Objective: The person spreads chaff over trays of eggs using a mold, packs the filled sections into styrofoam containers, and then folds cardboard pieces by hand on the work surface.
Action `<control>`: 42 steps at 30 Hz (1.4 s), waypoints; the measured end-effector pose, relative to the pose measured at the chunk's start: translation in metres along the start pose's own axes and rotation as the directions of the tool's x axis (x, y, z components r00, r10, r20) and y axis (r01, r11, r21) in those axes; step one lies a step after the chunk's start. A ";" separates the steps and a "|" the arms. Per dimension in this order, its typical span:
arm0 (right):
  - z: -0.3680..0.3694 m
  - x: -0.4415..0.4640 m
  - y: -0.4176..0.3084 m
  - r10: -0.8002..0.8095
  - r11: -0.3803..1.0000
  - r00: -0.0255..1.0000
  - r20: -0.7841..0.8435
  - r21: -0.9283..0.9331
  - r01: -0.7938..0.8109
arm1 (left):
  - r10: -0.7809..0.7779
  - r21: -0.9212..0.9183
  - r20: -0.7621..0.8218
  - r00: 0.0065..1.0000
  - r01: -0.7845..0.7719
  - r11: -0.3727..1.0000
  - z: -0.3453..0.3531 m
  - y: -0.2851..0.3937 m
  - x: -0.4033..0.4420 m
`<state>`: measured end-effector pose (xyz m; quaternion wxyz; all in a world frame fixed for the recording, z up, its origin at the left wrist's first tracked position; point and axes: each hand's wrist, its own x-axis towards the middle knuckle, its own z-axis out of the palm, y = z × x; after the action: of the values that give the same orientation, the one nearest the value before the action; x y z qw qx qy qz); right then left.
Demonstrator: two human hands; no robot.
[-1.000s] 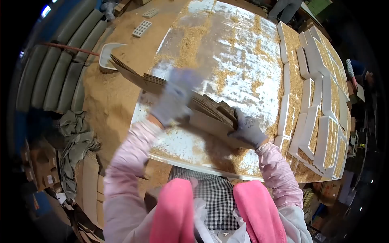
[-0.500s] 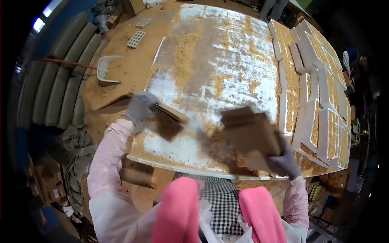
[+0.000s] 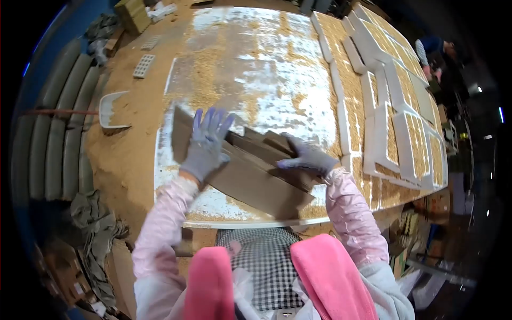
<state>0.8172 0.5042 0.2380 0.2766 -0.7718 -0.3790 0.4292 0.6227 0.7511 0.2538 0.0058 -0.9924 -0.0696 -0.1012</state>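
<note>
Brown cardboard pieces [image 3: 253,184] lie in a loose, slanted pile on the near part of the white table. My left hand [image 3: 207,144], in a grey glove with purplish fingertips, is spread open over the left end of the pile. At the right end, my right hand [image 3: 312,159] rests against the smaller overlapping pieces, thumb and forefinger apart. Its other fingers are partly hidden. The largest sheet spans below both hands toward the table's front edge.
White foam trays [image 3: 408,144] filled with sawdust-like crumbs line the table's right side. A white dustpan-like scoop [image 3: 109,112] and a block with holes [image 3: 144,66] sit on the left. Grey rolled bags [image 3: 69,106] are stacked at far left. Another person [image 3: 434,50] is at the far right.
Both hands came together, bringing the separate cardboard pieces into one pile on the table. My left hand has spread its fingers, and my right hand has moved left and up. The view has shifted.
</note>
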 end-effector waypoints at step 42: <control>0.016 -0.670 0.292 0.584 0.317 0.335 -0.739 0.588 0.745 | 0.548 -0.862 0.406 0.731 0.506 -0.036 -0.056 0.704 0.130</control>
<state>0.6742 -0.2086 0.3142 0.8538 -0.5026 0.1356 0.0058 0.8353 0.0703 0.3362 -0.7343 -0.6280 0.0474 0.2535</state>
